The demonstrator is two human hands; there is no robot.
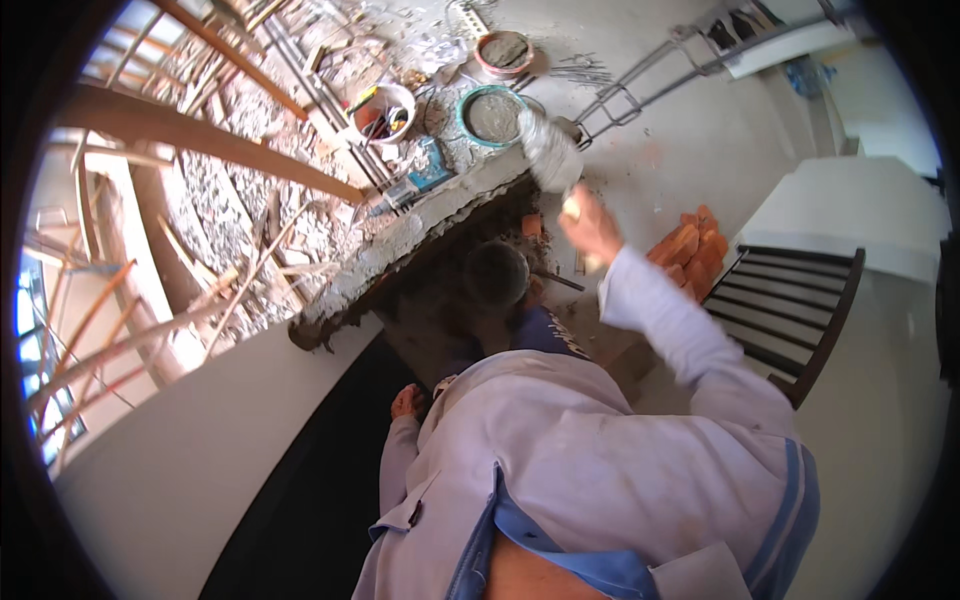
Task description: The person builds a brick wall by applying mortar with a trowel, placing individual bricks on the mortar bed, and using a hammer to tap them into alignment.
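1. Nearest, low and left of the person's body, is the left hand (407, 401); it hangs beside the thigh with no object visible in it (whether its fingers are spread or pressed together, I cannot tell).
2. A little farther on, right, stands a dark slatted rack (843, 312); a round grey pail (520, 262) sits low by the person's legs, left of the right forearm.
3. Farther still, the right hand (592, 228) is raised, its fingers wrapped round the handle of a trowel; motion blurs it slightly; orange bricks (695, 250) are heaped to its right.
4. The trowel (551, 152) reaches from that hand toward the far left; its blade, coated with grey mortar, lies just beyond the knuckles, near the right end of a rough concrete ledge (470, 190); whether they touch, I cannot tell.
5. Beyond the ledge, left of the blade, is a teal basin (461, 115) of wet mortar; left of that lie a blue power tool (430, 168) and a white bucket (408, 100) of tools; farthest is a reddish-rimmed basin (503, 73), also filled with grey material.
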